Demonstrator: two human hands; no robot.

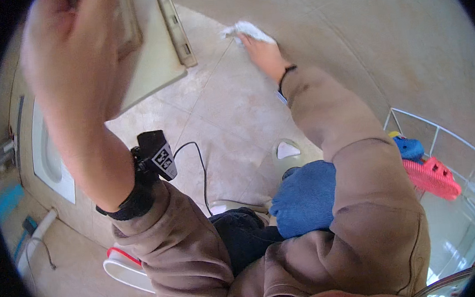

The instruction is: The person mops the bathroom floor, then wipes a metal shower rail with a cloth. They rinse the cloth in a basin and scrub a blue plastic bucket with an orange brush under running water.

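My right hand (264,54) presses a white cloth (253,31) against the beige tiles at the line where the floor (216,95) meets the wall (328,28). Large and blurred, my left hand (74,40) is raised close to the camera at the upper left. It overlaps an off-white appliance or cabinet (150,78) with a slotted strip (175,27) along its edge. The fingertips of that hand are cut off by the top of the view, so whether it touches or holds anything is hidden. A black device (154,155) is strapped to my left forearm.
A white wire rack (433,141) at the right holds a pink slipper (432,178) and a blue item (409,148). A black cable (203,168) hangs by my left arm. Farther left are a white basin-like fixture (62,181), a pipe (39,235) and a red-rimmed white object (123,268).
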